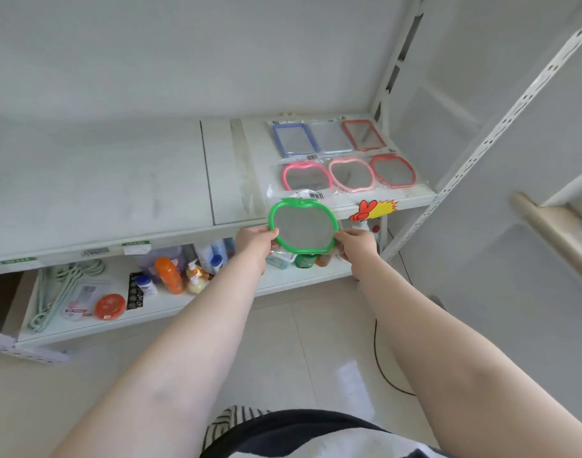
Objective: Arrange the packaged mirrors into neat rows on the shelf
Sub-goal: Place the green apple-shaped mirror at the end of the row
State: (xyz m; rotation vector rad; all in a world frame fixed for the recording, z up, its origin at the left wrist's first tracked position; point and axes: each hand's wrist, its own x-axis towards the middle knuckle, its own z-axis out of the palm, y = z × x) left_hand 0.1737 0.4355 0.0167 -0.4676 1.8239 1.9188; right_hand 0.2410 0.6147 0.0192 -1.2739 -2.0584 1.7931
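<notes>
Both arms are stretched out toward the white shelf (124, 180). The left hand (254, 239) pinches the left edge of a green apple-shaped mirror (303, 225) in its clear wrapper, and the right hand (358, 242) grips the right edge, so the mirror hangs between them just in front of the shelf's front lip. On the shelf, at its right end, six wrapped mirrors lie flat in two rows. The back row, nearest the wall, has a blue rectangular mirror (293, 139), a pale one (331, 137) beside it and a red one (364, 134) at the end. The front row has a bright pink apple mirror (306, 177), a lighter pink one (350, 175) and a red one (392, 170). A red and yellow sticker (373, 209) sits on the shelf's front edge. Bottles (169, 275) and a green hanger bundle (61, 285) lie on the board below the shelf.
</notes>
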